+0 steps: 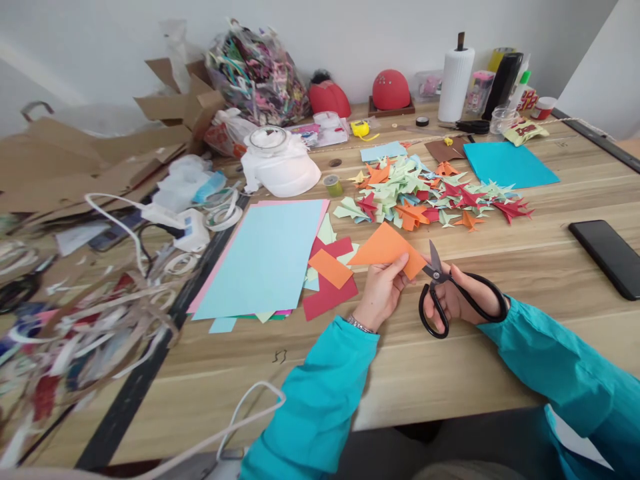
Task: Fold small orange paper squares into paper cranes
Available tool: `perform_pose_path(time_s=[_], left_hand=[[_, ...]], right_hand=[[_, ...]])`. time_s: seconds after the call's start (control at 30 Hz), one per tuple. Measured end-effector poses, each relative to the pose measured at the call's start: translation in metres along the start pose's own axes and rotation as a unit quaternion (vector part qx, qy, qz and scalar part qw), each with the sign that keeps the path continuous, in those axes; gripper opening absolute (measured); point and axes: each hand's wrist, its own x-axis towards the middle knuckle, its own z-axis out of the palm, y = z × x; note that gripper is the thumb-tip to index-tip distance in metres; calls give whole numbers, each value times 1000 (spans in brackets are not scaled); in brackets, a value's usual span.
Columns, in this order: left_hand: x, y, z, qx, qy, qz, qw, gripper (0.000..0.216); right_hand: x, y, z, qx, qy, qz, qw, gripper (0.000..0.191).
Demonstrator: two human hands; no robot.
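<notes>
Between the thumb and fingers of my left hand (384, 291) is a folded piece of orange paper (383, 245), raised just above the table. My right hand (467, 299) has its fingers through the black handles of a pair of scissors (436, 275). The blades are apart and sit at the right end of the orange paper; whether they touch it I cannot tell. Left of my left hand lie an orange paper strip (331, 268) and red paper scraps (330, 297). Beyond both hands spreads a heap of small folded paper shapes (407, 181) in green, orange, red and blue.
A stack of coloured paper sheets (260, 260) lies left of the hands. A black phone (607, 259) rests at the right. Turquoise paper (510, 165) lies behind. Tangled ribbons and cords (95, 320) cover the left side, near a white cap (283, 167).
</notes>
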Motion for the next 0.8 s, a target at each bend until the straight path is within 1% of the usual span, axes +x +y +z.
perform_pose_path(time_s=[0.1,0.23,0.4,0.6,0.7,0.8], left_hand=[[-1,0,2,9,-1,6,1000,20],[-1,1,2,22,7,2,1000,21],[-1,0,2,22,14,-2,1000,21],[-1,-2,3,59,5,19,998,24],[-1,-2,2,63,-6,23,998,24],[-1,-2,1,73,-5,31,997,24]], right_hand=[[2,3,-2,-9,-15,0,1000,65],[3,5,-4,-21,-35,-7,999,68],[2,3,-3,2,-21,-12,1000,62],[3,7,-2,11,-18,-28,999,59],[4,8,-2,6,-14,-34,999,60],[4,6,-2,9,-12,-29,999,66]])
